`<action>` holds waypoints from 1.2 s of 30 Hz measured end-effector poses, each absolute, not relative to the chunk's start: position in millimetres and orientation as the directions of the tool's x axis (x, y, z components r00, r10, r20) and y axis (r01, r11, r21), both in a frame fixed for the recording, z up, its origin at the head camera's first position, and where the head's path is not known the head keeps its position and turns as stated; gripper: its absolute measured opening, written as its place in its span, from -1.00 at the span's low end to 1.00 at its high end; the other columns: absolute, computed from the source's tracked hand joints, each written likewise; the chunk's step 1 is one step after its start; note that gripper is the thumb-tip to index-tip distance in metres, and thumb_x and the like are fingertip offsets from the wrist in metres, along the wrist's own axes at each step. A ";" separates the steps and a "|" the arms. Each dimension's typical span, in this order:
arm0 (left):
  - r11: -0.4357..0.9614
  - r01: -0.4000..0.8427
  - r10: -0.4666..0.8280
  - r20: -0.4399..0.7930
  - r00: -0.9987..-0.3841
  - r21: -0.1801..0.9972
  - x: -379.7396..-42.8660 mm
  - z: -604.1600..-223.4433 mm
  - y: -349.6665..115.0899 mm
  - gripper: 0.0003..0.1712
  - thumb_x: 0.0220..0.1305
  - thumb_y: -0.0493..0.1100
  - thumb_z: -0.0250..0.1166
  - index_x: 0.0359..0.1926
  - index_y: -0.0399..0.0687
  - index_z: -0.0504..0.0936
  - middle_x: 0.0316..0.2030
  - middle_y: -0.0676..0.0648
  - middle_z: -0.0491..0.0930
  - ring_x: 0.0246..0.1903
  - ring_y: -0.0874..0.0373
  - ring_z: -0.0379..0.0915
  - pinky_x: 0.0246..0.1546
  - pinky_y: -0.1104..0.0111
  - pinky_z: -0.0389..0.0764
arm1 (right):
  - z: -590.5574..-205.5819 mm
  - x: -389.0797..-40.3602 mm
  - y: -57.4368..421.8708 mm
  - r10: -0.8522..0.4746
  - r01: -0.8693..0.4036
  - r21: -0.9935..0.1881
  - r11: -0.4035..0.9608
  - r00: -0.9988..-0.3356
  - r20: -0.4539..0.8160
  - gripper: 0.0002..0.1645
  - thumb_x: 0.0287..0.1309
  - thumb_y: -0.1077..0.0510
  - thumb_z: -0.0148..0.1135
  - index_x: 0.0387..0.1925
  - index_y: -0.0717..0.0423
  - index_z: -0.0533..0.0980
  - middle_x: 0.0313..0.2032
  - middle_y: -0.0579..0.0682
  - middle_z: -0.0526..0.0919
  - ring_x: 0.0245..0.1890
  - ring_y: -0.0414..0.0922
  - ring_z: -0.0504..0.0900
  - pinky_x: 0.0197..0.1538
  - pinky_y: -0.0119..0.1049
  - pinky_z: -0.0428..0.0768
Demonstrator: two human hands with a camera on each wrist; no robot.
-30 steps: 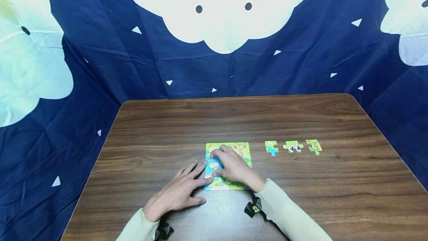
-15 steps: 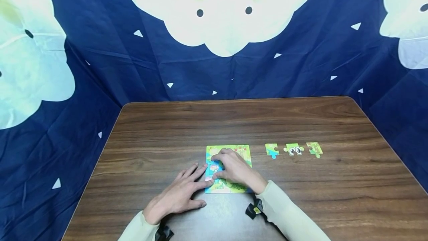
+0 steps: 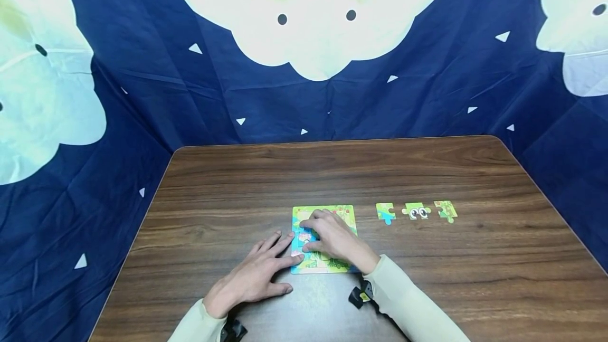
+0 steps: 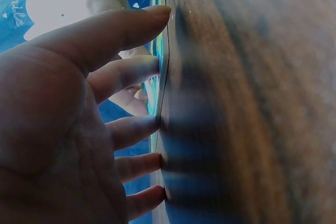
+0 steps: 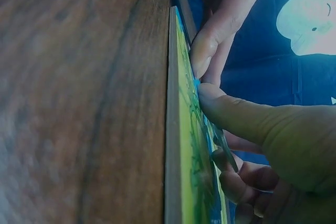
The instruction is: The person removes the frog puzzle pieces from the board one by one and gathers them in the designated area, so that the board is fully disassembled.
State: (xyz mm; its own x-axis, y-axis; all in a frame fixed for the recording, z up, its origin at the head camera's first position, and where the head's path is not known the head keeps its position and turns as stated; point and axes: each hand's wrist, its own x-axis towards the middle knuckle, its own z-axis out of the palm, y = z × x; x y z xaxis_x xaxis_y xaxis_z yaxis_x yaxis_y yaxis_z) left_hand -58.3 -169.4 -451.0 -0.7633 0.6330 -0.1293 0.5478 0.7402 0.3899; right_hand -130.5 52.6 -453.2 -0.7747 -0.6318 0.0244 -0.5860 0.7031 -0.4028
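A square, brightly coloured puzzle board (image 3: 350,218) lies on the table in the head view. My left hand (image 3: 252,276) rests at its left edge with fingers spread, the index fingertip on the lower left of the board. Over the board's middle, my right hand (image 3: 334,236) has thumb and fingers bent round a puzzle piece. In the right wrist view that puzzle piece (image 5: 226,150) stands tilted against the board, one edge raised between the thumb and the curled fingers. The right hand covers much of the board's centre.
To the right of the board, three loose puzzle pieces lie in a row: a green and blue piece (image 3: 386,212), a piece with two eyes (image 3: 418,212) and a green piece (image 3: 445,210). A blue cloth (image 3: 285,99) with clouds hangs behind the wooden table (image 3: 214,183).
The head view has tilted slightly, so everything sits a little lower than a second ago. Both hands keep nearly the same places on the board, and the loose pieces have not moved.
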 end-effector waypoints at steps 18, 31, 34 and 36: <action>0.740 0.537 0.631 -0.143 -0.762 0.404 -59.0 -451.1 -169.5 -0.33 0.25 0.11 0.37 0.37 0.18 0.49 0.55 -0.23 0.12 0.51 -0.39 0.01 0.32 -0.33 0.22 | -444.3 -136.5 66.4 -0.630 -0.598 -0.457 0.658 -0.770 0.100 -0.44 0.09 -0.11 0.47 0.10 0.02 0.64 -0.07 -0.02 0.68 -0.14 -0.13 0.58 -0.17 -0.27 0.52; 0.738 0.515 0.626 -0.157 -0.764 0.436 -60.1 -452.0 -171.9 -0.32 0.26 0.11 0.37 0.39 0.21 0.46 0.56 -0.22 0.10 0.52 -0.39 -0.04 0.32 -0.34 0.19 | -437.5 -136.0 97.7 -0.652 -0.613 -0.486 0.623 -0.750 0.110 -0.46 0.09 -0.09 0.48 0.10 -0.01 0.65 -0.11 -0.08 0.66 -0.17 -0.19 0.48 -0.12 -0.27 0.40; 0.736 0.518 0.628 -0.156 -0.762 0.435 -60.6 -451.7 -171.7 -0.32 0.27 0.11 0.37 0.39 0.22 0.46 0.56 -0.21 0.09 0.52 -0.38 -0.04 0.33 -0.34 0.19 | -436.7 -134.0 105.4 -0.652 -0.611 -0.493 0.619 -0.750 0.111 -0.46 0.10 -0.09 0.47 0.11 -0.03 0.64 -0.10 -0.10 0.65 -0.12 -0.19 0.48 -0.04 -0.19 0.43; 0.736 0.520 0.629 -0.155 -0.762 0.433 -60.8 -451.4 -171.3 -0.32 0.27 0.11 0.37 0.39 0.21 0.46 0.56 -0.21 0.09 0.52 -0.38 -0.05 0.33 -0.34 0.19 | -436.4 -132.8 110.3 -0.648 -0.611 -0.491 0.622 -0.753 0.116 -0.46 0.09 -0.10 0.47 0.11 -0.05 0.65 -0.08 -0.11 0.66 -0.08 -0.18 0.50 0.01 -0.13 0.46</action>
State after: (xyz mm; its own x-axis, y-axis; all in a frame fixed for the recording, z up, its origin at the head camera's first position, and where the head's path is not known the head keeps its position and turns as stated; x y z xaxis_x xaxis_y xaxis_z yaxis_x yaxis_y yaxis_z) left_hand -60.8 -171.3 -451.4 -0.7617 0.6292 -0.1548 0.5202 0.7362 0.4329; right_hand -132.8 110.3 -436.4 -0.7530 -0.6476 0.1165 -0.6106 0.6217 -0.4905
